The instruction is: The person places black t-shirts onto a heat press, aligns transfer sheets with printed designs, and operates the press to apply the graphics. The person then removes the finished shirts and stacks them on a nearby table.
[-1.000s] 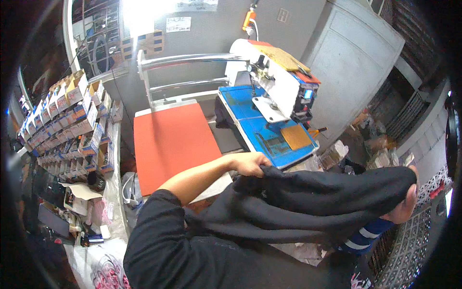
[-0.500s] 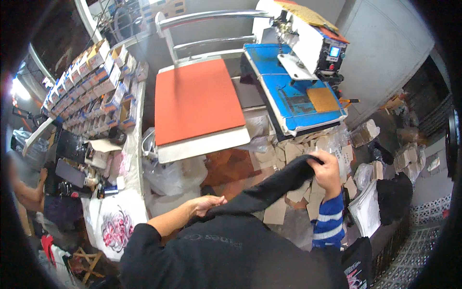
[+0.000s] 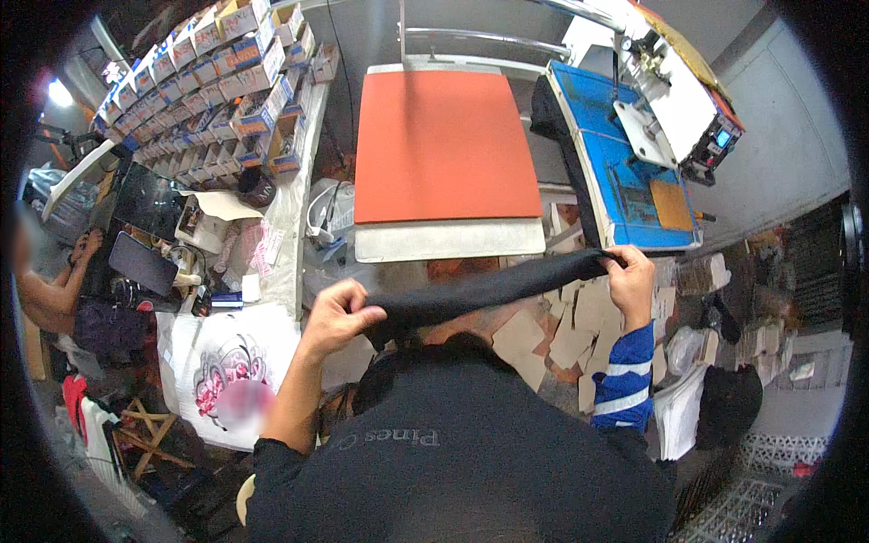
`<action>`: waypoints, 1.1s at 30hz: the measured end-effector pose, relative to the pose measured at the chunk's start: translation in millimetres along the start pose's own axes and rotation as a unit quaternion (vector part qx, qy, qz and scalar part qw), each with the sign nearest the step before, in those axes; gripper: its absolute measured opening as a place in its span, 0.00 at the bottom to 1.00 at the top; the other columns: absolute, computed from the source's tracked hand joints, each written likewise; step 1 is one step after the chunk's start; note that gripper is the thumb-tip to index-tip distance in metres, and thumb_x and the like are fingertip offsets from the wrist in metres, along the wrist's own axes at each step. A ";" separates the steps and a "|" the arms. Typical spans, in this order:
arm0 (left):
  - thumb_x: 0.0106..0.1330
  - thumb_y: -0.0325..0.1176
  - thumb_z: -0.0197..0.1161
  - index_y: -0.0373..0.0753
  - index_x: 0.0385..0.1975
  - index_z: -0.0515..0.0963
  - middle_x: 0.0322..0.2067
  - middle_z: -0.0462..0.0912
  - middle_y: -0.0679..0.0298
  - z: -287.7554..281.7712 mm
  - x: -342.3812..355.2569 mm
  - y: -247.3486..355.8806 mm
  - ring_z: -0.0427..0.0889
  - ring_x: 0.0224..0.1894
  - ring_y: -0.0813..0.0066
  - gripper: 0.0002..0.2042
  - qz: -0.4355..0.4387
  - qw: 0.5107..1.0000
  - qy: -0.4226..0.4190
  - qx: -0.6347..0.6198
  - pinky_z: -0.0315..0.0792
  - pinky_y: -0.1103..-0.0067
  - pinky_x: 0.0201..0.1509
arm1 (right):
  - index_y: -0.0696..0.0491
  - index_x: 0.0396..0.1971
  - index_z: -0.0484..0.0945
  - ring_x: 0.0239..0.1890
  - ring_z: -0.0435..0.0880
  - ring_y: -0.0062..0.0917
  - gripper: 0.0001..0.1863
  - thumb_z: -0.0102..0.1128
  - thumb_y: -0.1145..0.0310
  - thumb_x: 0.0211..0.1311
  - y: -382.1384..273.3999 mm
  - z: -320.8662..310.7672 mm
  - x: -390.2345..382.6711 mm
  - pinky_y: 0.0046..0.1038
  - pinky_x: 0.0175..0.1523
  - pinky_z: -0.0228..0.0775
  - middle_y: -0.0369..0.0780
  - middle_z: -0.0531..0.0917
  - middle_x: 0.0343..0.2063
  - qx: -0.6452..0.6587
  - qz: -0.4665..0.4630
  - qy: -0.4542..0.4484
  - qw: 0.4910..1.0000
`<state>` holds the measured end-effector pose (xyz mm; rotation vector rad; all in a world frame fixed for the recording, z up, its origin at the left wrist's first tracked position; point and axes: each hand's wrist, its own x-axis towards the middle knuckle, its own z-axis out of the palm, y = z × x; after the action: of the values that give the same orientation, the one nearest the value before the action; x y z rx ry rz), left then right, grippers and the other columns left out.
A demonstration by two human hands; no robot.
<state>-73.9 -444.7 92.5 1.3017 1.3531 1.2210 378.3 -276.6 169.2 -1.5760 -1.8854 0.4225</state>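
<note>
the left hand pinches one end of a black garment, fingers closed over the cloth. the right hand, in a blue striped sleeve, grips the other end the same way. the garment is stretched taut between the two grips, hanging down toward the person's chest. just beyond the grips lies an orange press pad, with a blue machine beyond the right grip. left of the left grip sits a printed white bag.
</note>
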 end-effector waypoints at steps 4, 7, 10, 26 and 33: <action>0.55 0.19 0.73 0.34 0.38 0.80 0.32 0.84 0.59 -11.1 13.7 57.5 0.83 0.35 0.70 0.13 0.111 0.959 0.176 0.195 0.76 0.77 0.42 | 0.60 0.35 0.85 0.35 0.86 0.33 0.10 0.61 0.84 0.54 0.7 7.5 -6.9 0.30 0.43 0.76 0.45 0.86 0.31 -0.004 -0.033 0.060 0.998; 0.54 0.16 0.70 0.33 0.38 0.82 0.35 0.86 0.55 -32.8 26.3 51.2 0.86 0.38 0.63 0.12 0.180 0.921 0.226 0.263 0.78 0.74 0.45 | 0.60 0.37 0.85 0.38 0.86 0.38 0.10 0.60 0.83 0.56 -11.9 16.6 5.7 0.33 0.47 0.76 0.46 0.86 0.33 -0.017 -0.031 0.083 0.996; 0.56 0.14 0.67 0.32 0.36 0.83 0.36 0.87 0.55 -37.7 32.6 65.1 0.86 0.40 0.65 0.10 0.209 0.917 0.261 0.219 0.77 0.75 0.48 | 0.60 0.38 0.85 0.40 0.87 0.38 0.09 0.60 0.82 0.58 -27.5 30.7 4.7 0.33 0.48 0.76 0.47 0.86 0.35 -0.017 -0.047 0.155 0.987; 0.72 0.26 0.64 0.30 0.42 0.81 0.36 0.82 0.67 -83.0 96.7 78.0 0.79 0.39 0.80 0.06 0.167 0.918 0.335 0.131 0.72 0.83 0.48 | 0.58 0.39 0.85 0.36 0.84 0.22 0.05 0.64 0.78 0.65 -57.6 33.9 87.1 0.24 0.46 0.74 0.40 0.87 0.33 0.035 -0.037 0.210 0.976; 0.72 0.26 0.64 0.31 0.41 0.80 0.35 0.83 0.64 -99.5 138.8 93.0 0.79 0.37 0.79 0.04 0.225 0.905 0.312 0.182 0.73 0.83 0.45 | 0.58 0.37 0.82 0.36 0.83 0.23 0.07 0.63 0.70 0.70 -54.7 24.3 128.3 0.25 0.45 0.73 0.39 0.85 0.31 0.072 -0.060 0.186 0.978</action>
<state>-169.1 -316.8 203.8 1.6202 1.8596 1.8832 311.0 -162.2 218.5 -1.3310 -1.6144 0.1888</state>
